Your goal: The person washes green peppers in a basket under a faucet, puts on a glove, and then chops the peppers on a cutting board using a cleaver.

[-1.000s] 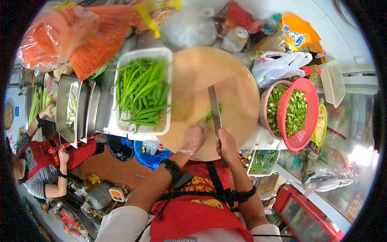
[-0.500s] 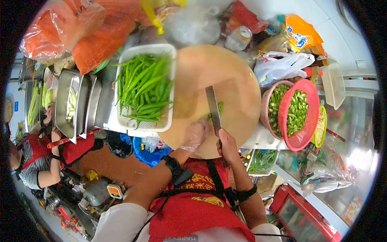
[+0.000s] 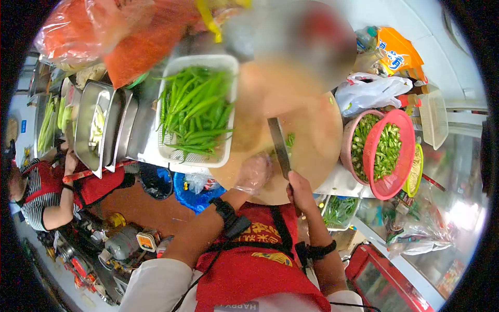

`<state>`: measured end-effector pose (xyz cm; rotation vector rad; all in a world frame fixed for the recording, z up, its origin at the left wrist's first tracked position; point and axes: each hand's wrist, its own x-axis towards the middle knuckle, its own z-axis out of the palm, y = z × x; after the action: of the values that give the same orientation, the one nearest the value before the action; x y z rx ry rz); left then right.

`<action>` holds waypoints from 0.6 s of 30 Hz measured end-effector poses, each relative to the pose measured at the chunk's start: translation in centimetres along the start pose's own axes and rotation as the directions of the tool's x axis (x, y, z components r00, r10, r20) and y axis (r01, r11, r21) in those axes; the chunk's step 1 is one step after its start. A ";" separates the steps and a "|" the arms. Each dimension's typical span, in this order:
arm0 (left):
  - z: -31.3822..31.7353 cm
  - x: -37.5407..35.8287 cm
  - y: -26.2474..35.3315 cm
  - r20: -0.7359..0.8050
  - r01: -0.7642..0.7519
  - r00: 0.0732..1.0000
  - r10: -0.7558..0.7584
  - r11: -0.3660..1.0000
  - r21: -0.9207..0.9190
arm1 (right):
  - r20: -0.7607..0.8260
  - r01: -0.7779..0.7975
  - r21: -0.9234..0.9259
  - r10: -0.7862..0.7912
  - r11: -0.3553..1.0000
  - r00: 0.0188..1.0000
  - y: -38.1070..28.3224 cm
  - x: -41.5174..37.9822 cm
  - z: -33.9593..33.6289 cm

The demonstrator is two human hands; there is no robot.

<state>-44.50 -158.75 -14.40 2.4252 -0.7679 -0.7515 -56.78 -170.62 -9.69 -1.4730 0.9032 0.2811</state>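
Right hand (image 3: 300,191) is clamped on the cleaver (image 3: 279,147) over the round board (image 3: 244,122), left hand (image 3: 255,171) just beside the blade, can't tell its grip, so a slip could nick fingers.

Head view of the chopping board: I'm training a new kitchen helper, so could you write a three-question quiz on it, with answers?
1. Which of the wearer's hands grips the knife?
2. True or false: the green peppers in the white basket are sliced.
3. Fill in: from the wearer's side, the pink bowls stand to the ____ of the round board.

Key:
1. The right hand.
2. False; they look whole.
3. Right.
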 end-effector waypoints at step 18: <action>-19.2 -10.3 -8.5 -0.376 0.192 0.907 -0.191 0.981 -0.033 | -0.079 -0.041 0.117 0.051 0.992 0.996 0.9 0.0 -1.6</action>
<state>-36.53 -140.78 -1.72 2.5638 -0.3828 -0.3274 -57.92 -172.02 -10.09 -1.3662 1.0044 0.1997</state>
